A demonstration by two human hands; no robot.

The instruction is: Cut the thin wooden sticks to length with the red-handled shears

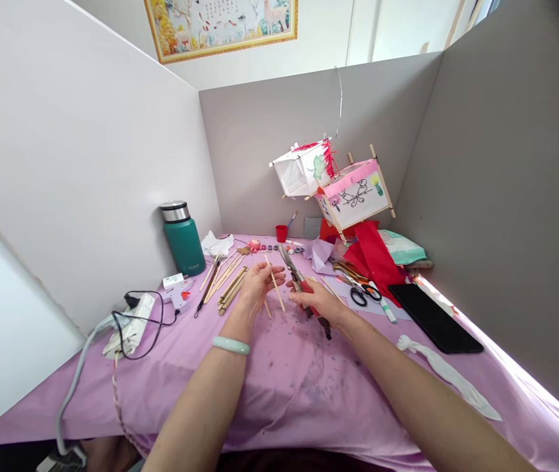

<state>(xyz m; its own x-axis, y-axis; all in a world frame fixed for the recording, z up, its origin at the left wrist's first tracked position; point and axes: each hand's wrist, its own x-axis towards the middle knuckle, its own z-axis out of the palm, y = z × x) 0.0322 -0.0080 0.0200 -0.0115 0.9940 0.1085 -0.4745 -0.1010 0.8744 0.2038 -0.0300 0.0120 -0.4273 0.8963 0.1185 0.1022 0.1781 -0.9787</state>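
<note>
My left hand (258, 286), with a pale green bangle at its wrist, pinches a thin wooden stick (276, 288) that slants over the cloth. Close beside it, my right hand (321, 300) is closed around red-handled pruning shears (288, 259), their metal blades pointing away from me. The blades are near the stick, apparently apart from it. Another short stick (268, 309) lies under my left hand. To the left is a bundle of thicker bamboo sticks (233, 290), with thinner sticks (224, 275) and a dark brush (207, 288) past it.
A green bottle (184, 242), a glue gun (180, 298) and a power strip (134, 324) stand left. Two paper lanterns (357, 193) hang at the back. Scissors (365, 293), red cloth (375, 259), a black phone (434, 318) and white fabric (449, 373) lie right. Grey partitions (269, 131) enclose the table.
</note>
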